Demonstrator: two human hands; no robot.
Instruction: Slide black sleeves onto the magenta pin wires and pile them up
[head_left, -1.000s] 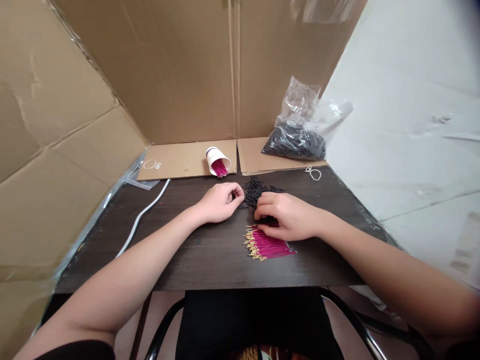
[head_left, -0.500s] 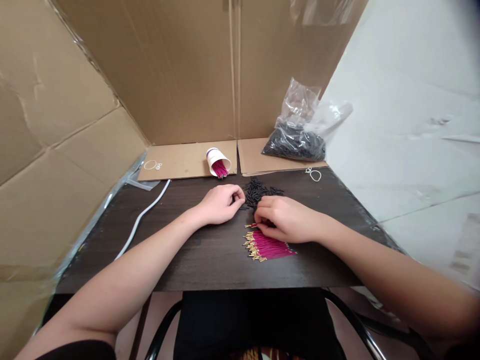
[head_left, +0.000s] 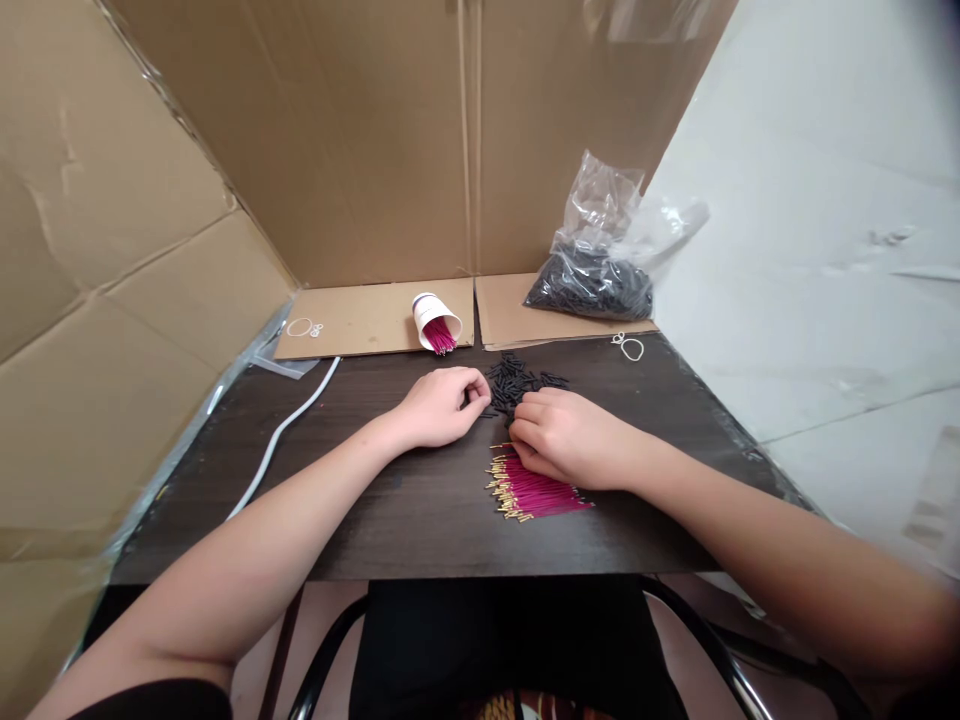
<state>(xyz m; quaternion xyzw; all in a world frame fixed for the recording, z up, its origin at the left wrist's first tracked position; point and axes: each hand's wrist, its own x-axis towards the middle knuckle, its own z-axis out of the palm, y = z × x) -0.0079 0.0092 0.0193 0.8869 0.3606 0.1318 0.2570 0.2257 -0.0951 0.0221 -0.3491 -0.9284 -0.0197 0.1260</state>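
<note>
My left hand [head_left: 442,405] rests on the dark table [head_left: 390,500], thumb and fingers pinched on a small black tube at the left edge of a loose pile of black tubes [head_left: 521,378]. My right hand [head_left: 566,435] lies just right of it, over the top of a fanned bundle of magenta wires with gold tips [head_left: 536,492]. Its fingertips pinch one magenta wire, whose gold tip sticks out to the left. The two hands are nearly touching.
A tipped white cup holding magenta wires [head_left: 433,325] lies on cardboard flaps at the back. A clear bag of black tubes [head_left: 592,275] sits back right, rubber bands [head_left: 628,346] near it. A white cable [head_left: 281,432] runs along the left. Cardboard walls enclose the back and left.
My right hand has drawn slightly back and left over the magenta bundle, and a gold-tipped wire now sticks out from its fingers. My left hand has barely moved.
</note>
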